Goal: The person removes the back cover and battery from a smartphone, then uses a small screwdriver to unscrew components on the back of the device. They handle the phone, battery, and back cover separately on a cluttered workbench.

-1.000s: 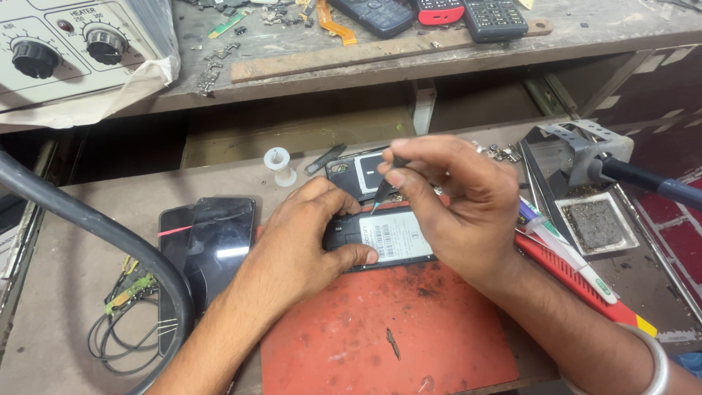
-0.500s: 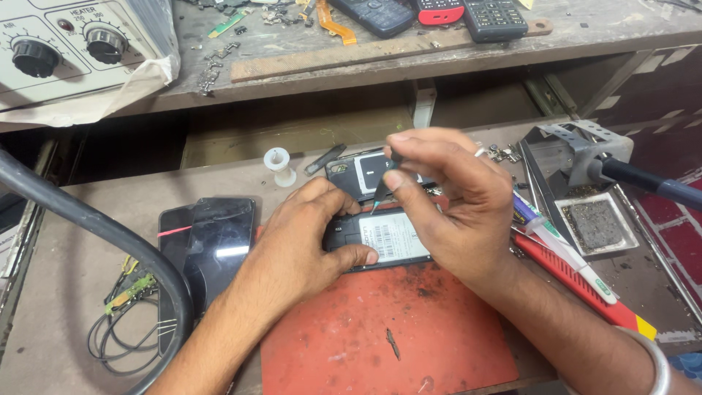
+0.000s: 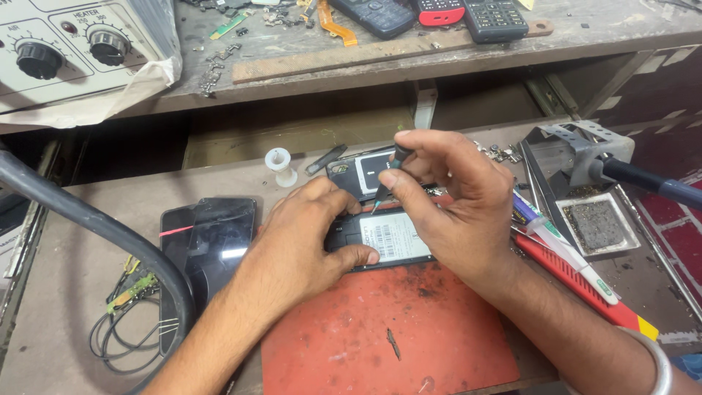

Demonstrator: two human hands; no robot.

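Phone between both hands, spool and soldering stand nearby.

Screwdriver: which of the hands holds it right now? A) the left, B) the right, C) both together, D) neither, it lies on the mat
B: the right hand pinches the screwdriver with its tip down at the open phone, while the left hand only steadies the phone on the red mat.

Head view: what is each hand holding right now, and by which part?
Right hand pinches a thin dark screwdriver near its top end. Left hand clamps the opened black phone with the white label by its left end.
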